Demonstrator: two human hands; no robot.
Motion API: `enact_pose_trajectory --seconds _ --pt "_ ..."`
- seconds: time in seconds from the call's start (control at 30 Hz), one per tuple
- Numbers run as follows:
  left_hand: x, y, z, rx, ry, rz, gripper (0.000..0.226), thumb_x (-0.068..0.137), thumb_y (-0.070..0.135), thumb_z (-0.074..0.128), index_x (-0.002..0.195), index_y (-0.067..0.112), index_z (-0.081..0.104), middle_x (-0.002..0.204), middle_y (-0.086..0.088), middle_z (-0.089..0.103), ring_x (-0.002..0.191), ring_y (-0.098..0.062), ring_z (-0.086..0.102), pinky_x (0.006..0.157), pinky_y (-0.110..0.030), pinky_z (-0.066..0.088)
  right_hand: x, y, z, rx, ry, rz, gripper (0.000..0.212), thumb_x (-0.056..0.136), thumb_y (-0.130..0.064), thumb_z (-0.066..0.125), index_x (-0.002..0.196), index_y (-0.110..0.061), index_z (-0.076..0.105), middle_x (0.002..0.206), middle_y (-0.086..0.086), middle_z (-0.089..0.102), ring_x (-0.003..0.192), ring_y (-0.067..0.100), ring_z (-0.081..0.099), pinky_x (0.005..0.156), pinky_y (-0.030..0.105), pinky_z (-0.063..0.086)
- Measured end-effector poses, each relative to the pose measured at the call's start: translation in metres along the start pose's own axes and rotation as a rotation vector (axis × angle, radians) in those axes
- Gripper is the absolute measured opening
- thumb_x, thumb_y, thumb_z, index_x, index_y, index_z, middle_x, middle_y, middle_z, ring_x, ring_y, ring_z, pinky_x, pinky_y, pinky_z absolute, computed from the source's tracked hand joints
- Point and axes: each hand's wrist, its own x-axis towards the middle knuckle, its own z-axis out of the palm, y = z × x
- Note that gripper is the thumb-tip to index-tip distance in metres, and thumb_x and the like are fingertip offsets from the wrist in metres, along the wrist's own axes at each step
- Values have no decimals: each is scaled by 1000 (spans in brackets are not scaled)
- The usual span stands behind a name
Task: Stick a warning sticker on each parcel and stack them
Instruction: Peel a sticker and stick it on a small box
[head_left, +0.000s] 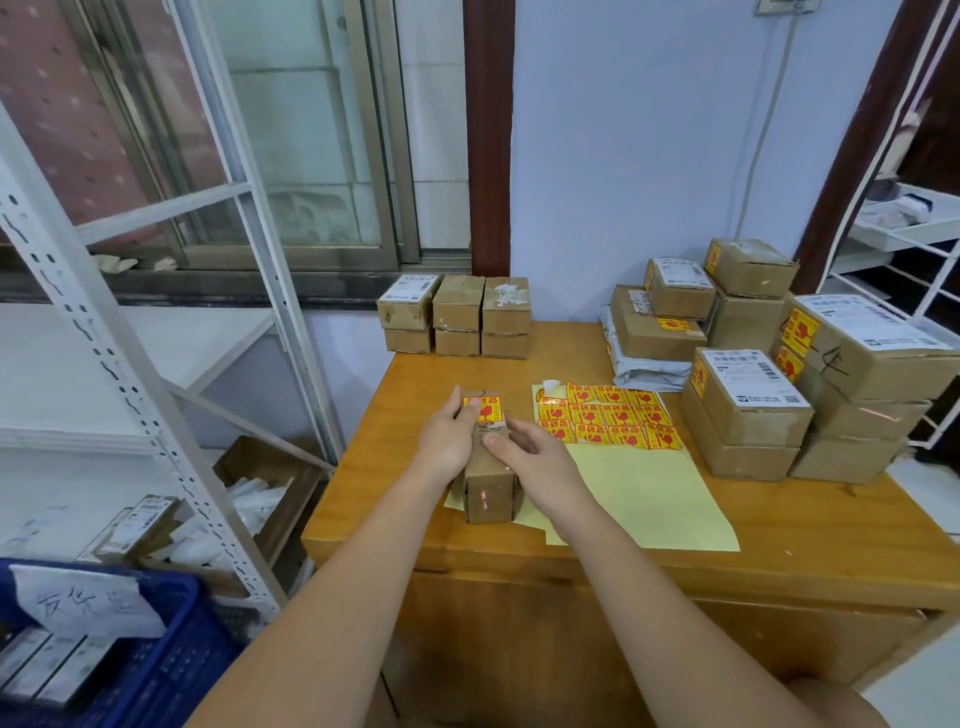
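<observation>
A long brown parcel (488, 483) lies on the wooden table (779, 535) near its front left. A yellow and red warning sticker (485, 408) sits on the parcel's far end. My left hand (449, 441) holds the parcel's left side, thumb pressing on the sticker's edge. On the right side my right hand (535, 460) grips the parcel, with its thumb lying on top. Just to the right lies the sticker sheet (608, 415) with several stickers on pale yellow backing.
Several unstickered small parcels (457, 322) are stacked at the table's back left. Stickered parcels (810, 358) are piled at the right. A grey mailer bag (644, 364) lies under some. A white metal rack (130, 338) and a blue crate (119, 654) stand at the left.
</observation>
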Motion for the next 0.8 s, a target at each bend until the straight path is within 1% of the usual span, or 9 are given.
enact_pose_trajectory --seconds 0.1,0.23,0.37,0.43,0.53,0.6,0.67,0.73,0.8 --pt "-2 1 0 18 8 11 59 108 46 43 162 27 27 159 -3 44 138 -24 49 112 -43 45 -4 1 0 -66 55 -23 53 93 -54 64 139 -28 57 133 -8 61 117 7 57 97 30 52" --pt "-3 1 -2 49 30 31 63 106 51 47 161 25 30 160 -3 43 142 -24 46 114 -44 42 -10 3 -3 -79 9 -28 50 93 -55 62 138 -34 56 137 -9 58 123 7 55 99 32 52" --pt "-2 2 -5 279 128 112 61 103 61 40 155 28 42 155 -1 49 142 -23 45 115 -49 39 -16 3 -6 -64 -37 -1 56 93 -53 65 144 -37 50 142 -8 54 122 11 56 89 24 52" --pt "-5 4 -5 297 130 126 58 105 60 38 151 28 47 151 -1 53 137 -22 49 112 -48 41 -17 1 -7 -42 -43 0 55 93 -49 66 143 -40 48 138 -11 53 116 7 56 84 22 50" --pt "-10 2 -4 234 113 113 51 107 49 43 151 23 46 148 -2 55 132 -21 53 108 -44 46 -18 -4 -3 9 -74 7 58 92 -46 67 145 -46 44 129 -20 50 113 1 54 84 21 50" --pt "-15 2 -5 122 155 97 46 108 38 48 150 21 46 146 -4 55 127 -20 55 102 -37 50 -16 -5 1 32 -106 3 68 83 -54 70 145 -54 42 142 -18 47 125 10 54 98 34 53" --pt "-20 2 -6 9 239 99 41 108 30 50 148 21 47 142 -3 56 119 -17 56 87 -27 50 -15 -9 6 38 -138 -18 70 79 -55 71 142 -61 41 148 -15 44 127 15 55 100 42 55" --pt "-24 5 -5 -99 301 117 39 108 28 49 147 22 47 138 1 57 114 -14 57 82 -24 47 -16 -18 9 7 -137 -51 68 83 -49 70 143 -59 41 148 -15 40 128 12 51 101 42 54" --pt "-28 12 -2 -176 302 143 40 108 28 49 148 26 46 138 3 56 116 -13 57 90 -30 51 -17 -32 2 -47 -99 -88 66 89 -41 67 148 -52 39 143 -17 38 127 9 45 99 35 51"
